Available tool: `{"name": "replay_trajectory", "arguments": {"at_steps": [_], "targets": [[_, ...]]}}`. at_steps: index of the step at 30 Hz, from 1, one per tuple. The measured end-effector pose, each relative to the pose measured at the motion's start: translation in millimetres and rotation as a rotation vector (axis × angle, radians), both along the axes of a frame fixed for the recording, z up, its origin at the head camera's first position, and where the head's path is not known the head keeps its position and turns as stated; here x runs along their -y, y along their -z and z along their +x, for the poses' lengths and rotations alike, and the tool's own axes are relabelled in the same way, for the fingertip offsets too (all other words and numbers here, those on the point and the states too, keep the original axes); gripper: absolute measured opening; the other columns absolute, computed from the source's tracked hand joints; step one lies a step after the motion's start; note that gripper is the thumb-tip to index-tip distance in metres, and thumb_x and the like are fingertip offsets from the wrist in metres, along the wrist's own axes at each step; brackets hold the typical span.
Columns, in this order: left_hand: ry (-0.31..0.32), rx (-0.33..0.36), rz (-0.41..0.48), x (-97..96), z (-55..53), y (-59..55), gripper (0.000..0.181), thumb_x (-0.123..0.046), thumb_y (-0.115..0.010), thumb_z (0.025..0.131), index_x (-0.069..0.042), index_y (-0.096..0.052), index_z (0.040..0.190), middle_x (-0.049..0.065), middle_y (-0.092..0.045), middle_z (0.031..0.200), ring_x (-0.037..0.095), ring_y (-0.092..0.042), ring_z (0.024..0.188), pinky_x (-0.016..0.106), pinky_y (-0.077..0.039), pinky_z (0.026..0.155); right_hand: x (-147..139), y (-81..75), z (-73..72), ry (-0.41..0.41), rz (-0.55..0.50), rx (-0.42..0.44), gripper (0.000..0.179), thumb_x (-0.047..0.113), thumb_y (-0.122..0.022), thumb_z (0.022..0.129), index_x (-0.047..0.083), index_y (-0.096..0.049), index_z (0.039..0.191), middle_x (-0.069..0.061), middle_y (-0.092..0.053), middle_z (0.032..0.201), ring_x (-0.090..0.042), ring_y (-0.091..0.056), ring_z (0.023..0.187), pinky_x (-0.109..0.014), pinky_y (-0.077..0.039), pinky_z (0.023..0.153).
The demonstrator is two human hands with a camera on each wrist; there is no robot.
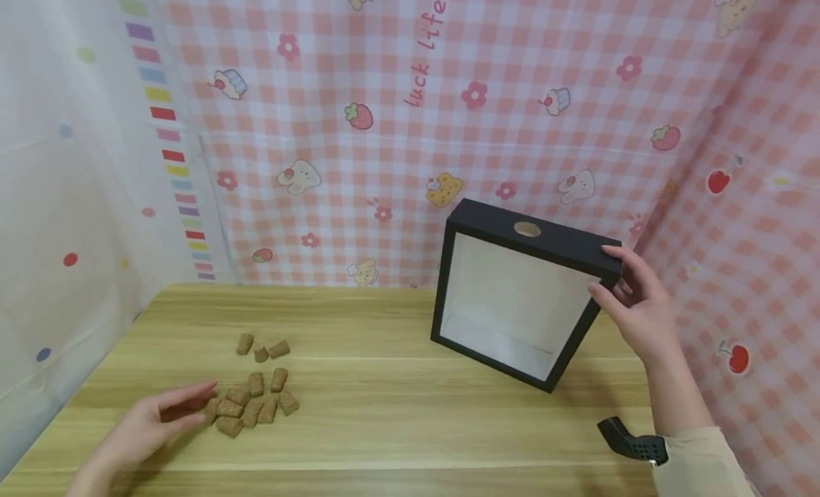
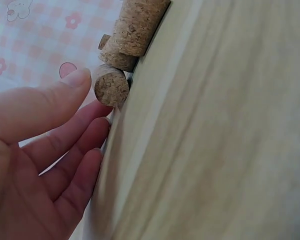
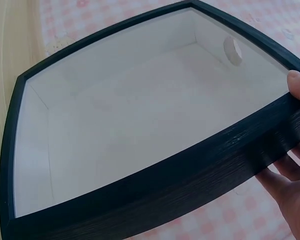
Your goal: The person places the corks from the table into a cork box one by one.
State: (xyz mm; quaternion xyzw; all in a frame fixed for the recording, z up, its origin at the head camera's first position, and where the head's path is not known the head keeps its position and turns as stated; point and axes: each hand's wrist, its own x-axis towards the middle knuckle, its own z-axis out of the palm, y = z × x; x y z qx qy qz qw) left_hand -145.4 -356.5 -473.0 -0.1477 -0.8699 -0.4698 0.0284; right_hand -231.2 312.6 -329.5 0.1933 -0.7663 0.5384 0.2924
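In the head view, my left hand [image 1: 144, 422] is at the near left of a pile of corks [image 1: 238, 396]. Its thumb and fingers spread to either side of the leftmost cork [image 2: 112, 89]; whether they touch it I cannot tell. On the right, my right hand [image 1: 640, 305] grips the upper right corner of a black shadow box frame [image 1: 534, 242], thumb on the front edge and fingers behind. The frame leans, with a clear front, a white inside and a round hole [image 1: 527, 229] in its top side. Whether its bottom fully touches the table is unclear.
A few more corks [image 1: 245, 344] lie behind the pile on the wooden table [image 1: 384, 426]. A pink checked cloth [image 1: 384, 148] hangs close behind the frame, with pale cloth on the left side. A black strap-like piece [image 1: 631, 440] is at the right wrist.
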Motion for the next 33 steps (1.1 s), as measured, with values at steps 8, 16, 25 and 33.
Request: {"name": "replay_trajectory", "arguments": {"at_steps": [8, 16, 25, 33], "targets": [[0.037, -0.018, 0.005, 3.4, -3.1, 4.4, 0.042, -0.001, -0.067, 0.093, 0.010, -0.057, 0.131, -0.021, -0.060, 0.126, -0.013, -0.050, 0.111, 0.008, -0.046, 0.084, 28.7, -0.5, -15.1, -0.148, -0.061, 0.033, 0.056, -0.017, -0.063, 0.087, 0.002, -0.054, 0.139, -0.004, -0.048, 0.139, -0.013, -0.054, 0.111, -0.015, -0.048, 0.089], [0.040, 0.017, -0.021, 4.0, -3.7, 4.6, 0.037, -0.007, -0.067, 0.094, 0.003, -0.062, 0.130, -0.021, -0.060, 0.125, -0.014, -0.049, 0.111, 0.010, -0.047, 0.083, 50.4, 2.3, -31.9, -0.286, -0.095, 0.050, 0.056, -0.019, -0.060, 0.087, 0.000, -0.052, 0.139, -0.011, -0.042, 0.148, -0.015, -0.052, 0.118, -0.019, -0.048, 0.091], [-0.008, 0.039, -0.035, 3.6, -0.8, 4.4, 0.037, -0.009, -0.068, 0.094, 0.002, -0.064, 0.129, -0.025, -0.059, 0.122, -0.015, -0.048, 0.109, 0.011, -0.047, 0.081, 71.8, 1.8, -45.9, -0.372, -0.070, 0.030, 0.054, -0.018, -0.060, 0.087, -0.001, -0.052, 0.138, -0.008, -0.049, 0.139, -0.018, -0.052, 0.105, -0.020, -0.051, 0.082], [-0.026, 0.005, -0.050, 6.7, -1.6, 9.4, 0.038, -0.005, -0.071, 0.091, -0.002, -0.066, 0.128, -0.028, -0.056, 0.121, -0.014, -0.049, 0.106, 0.013, -0.049, 0.077, 84.9, 2.0, -53.8, -0.402, -0.041, 0.048, 0.052, -0.013, -0.061, 0.089, 0.003, -0.052, 0.138, -0.006, -0.053, 0.134, -0.018, -0.052, 0.102, -0.021, -0.050, 0.077]]}}
